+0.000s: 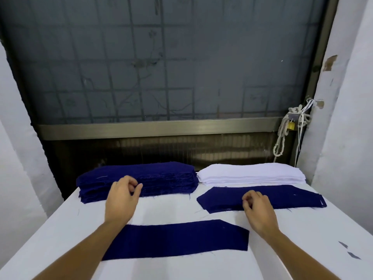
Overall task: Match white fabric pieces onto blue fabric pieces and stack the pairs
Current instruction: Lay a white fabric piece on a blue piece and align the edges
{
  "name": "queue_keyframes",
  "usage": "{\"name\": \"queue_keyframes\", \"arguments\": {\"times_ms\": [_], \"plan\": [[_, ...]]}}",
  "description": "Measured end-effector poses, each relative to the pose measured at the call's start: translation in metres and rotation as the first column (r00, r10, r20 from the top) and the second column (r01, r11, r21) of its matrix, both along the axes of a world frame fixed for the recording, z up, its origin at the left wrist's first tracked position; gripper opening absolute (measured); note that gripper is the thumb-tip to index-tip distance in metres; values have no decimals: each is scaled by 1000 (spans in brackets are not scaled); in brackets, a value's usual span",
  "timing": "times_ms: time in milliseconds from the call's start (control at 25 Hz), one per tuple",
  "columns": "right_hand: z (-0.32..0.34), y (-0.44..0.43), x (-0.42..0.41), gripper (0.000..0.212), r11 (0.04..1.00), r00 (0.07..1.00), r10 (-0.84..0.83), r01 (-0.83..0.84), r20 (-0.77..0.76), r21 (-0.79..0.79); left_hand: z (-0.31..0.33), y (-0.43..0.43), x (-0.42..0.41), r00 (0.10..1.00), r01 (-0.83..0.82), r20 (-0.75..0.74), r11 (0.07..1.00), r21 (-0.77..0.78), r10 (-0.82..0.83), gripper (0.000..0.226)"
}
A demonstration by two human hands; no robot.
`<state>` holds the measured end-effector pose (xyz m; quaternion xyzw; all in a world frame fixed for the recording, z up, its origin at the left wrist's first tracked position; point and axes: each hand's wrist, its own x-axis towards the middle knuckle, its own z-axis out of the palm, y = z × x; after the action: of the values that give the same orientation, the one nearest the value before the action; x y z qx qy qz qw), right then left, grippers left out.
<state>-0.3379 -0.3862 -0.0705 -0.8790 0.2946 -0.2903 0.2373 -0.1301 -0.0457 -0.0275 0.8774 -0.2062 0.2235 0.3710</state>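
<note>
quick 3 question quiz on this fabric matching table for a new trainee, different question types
1. True or false: the stack of white fabric pieces lies right of the tall stack of dark blue fabric pieces.
2. Fill in: the single dark blue fabric piece nearest the person has ___ white piece on it.
3. The right hand reaches to: A the white stack, B the thin pile of dark blue pieces, C the single piece.
Key: 1 true; 2 no; 3 B.

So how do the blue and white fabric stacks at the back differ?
The blue fabric stack is navy and thicker; the white fabric stack is white and thinner. The blue fabric stack lies left, the white fabric stack right. Both are long piles at the far edge of the table.
</note>
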Motion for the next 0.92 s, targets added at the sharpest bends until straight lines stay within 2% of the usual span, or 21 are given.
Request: {"name": "queue_keyframes", "arguments": {"times_ms": [160, 360, 480, 800, 920], "plan": [[21, -40, 22, 6, 1000, 1000, -18, 18, -11, -19, 35, -86, 10, 983, 175, -65, 982, 67, -170, 11], [31, -101, 53, 9, 997, 997, -41, 36, -65, -74, 47, -204, 20, 925, 347, -214, 928, 133, -315, 11], [32, -132, 71, 12, 994, 994, -46, 36, -104, -102, 35, -257, 30, 913, 364, -276, 905, 219, -300, 15], [6, -180, 102, 24, 984, 979, -42, 6, -199, -179, 0, -324, 60, 956, 260, -249, 844, 469, -156, 27], [1, -186, 109, 25, 977, 973, -51, 2, -224, -215, -4, -333, 66, 951, 265, -271, 843, 468, -149, 22]]}}
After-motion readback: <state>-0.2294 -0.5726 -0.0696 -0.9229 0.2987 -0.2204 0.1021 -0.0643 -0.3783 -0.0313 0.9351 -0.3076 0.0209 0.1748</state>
